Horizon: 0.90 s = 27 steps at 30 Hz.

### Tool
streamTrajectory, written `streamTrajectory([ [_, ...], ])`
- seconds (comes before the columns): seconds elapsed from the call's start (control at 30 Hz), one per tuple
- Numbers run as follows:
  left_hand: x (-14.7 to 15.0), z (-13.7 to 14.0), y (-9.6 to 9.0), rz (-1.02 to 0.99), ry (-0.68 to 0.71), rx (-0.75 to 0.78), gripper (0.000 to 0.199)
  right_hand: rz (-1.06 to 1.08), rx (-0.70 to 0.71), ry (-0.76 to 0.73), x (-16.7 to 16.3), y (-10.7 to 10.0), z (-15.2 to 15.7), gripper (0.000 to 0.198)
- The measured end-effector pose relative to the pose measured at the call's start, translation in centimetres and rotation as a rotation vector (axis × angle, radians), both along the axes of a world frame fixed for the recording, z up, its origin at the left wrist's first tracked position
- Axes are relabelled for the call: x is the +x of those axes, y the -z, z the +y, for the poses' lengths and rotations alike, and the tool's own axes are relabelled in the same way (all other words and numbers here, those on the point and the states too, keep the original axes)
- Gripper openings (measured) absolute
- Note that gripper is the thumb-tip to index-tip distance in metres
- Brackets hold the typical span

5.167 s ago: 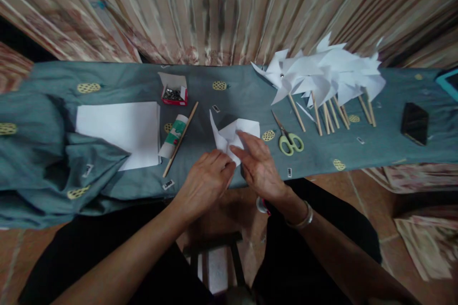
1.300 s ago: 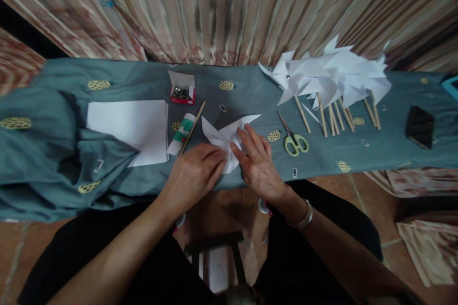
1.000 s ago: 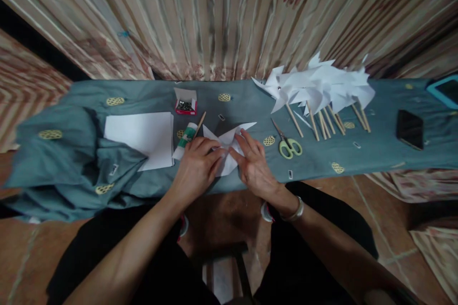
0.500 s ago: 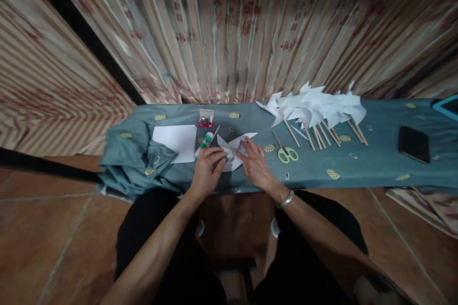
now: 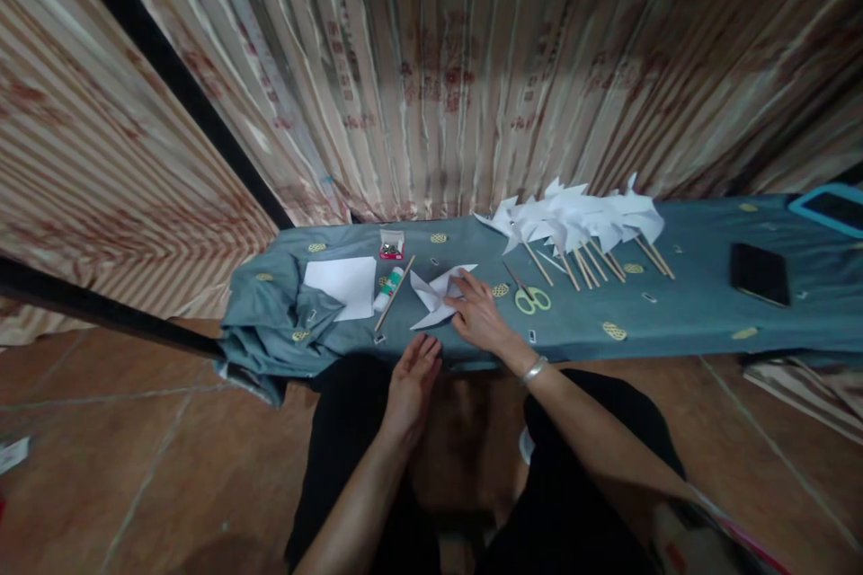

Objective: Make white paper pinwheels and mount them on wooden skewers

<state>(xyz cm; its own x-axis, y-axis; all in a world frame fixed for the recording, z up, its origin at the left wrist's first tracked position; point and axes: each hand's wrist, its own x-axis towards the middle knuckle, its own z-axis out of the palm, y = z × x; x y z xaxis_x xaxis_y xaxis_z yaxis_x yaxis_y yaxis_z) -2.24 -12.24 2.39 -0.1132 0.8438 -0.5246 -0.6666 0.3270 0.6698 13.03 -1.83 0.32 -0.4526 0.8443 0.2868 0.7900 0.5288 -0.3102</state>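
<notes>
A white paper pinwheel (image 5: 431,294) without a stick lies on the cloth in front of me, its pointed blades spread. From the right, my right hand (image 5: 477,314) holds its folded middle, fingertips pressed onto the paper. My left hand (image 5: 413,377) is off the paper, at the table's front edge, with its fingers loosely stretched and nothing in them. Left of the pinwheel, a thin wooden stick (image 5: 403,280) lies slanted beside a green and white glue stick (image 5: 387,289). Behind these stands a small open red box (image 5: 392,250) of metal pins.
Blank white paper (image 5: 347,280) lies at left, partly under bunched cloth (image 5: 270,323). Green-handled scissors (image 5: 532,300) are right of my hand. Several finished pinwheels (image 5: 580,220) on sticks lie overlapped behind them. Farther right are a black wallet-like object (image 5: 760,273) and a blue-framed object (image 5: 829,208).
My left hand has let go of the pinwheel and drawn back to the table edge. My right hand stays on the paper. The whole view has shifted slightly.
</notes>
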Motion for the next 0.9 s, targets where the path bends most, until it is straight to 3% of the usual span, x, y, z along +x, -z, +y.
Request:
streamTrajectory([
  [0.2, 0.8, 3.6, -0.9, -0.2, -0.004, -0.087, 0.006, 0.044, -0.097, 0.03, 0.1, -0.6, 0.4, 0.039],
  [0.47, 0.9, 8.1, -1.4, -0.283, 0.073, -0.081, 0.044, 0.144, -0.219, 0.068, 0.4, -1.5, 1.0, 0.037],
  [0.67, 0.3, 9.5, -1.9, -0.232, 0.176, -0.117, 0.032, 0.121, -0.119, 0.035, 0.5, -1.6, 0.5, 0.037],
  [0.9, -0.5, 11.1, -3.3, -0.193, 0.234, 0.009, 0.036, 0.094, 0.084, 0.036, 1.2, -2.8, -0.5, 0.054],
])
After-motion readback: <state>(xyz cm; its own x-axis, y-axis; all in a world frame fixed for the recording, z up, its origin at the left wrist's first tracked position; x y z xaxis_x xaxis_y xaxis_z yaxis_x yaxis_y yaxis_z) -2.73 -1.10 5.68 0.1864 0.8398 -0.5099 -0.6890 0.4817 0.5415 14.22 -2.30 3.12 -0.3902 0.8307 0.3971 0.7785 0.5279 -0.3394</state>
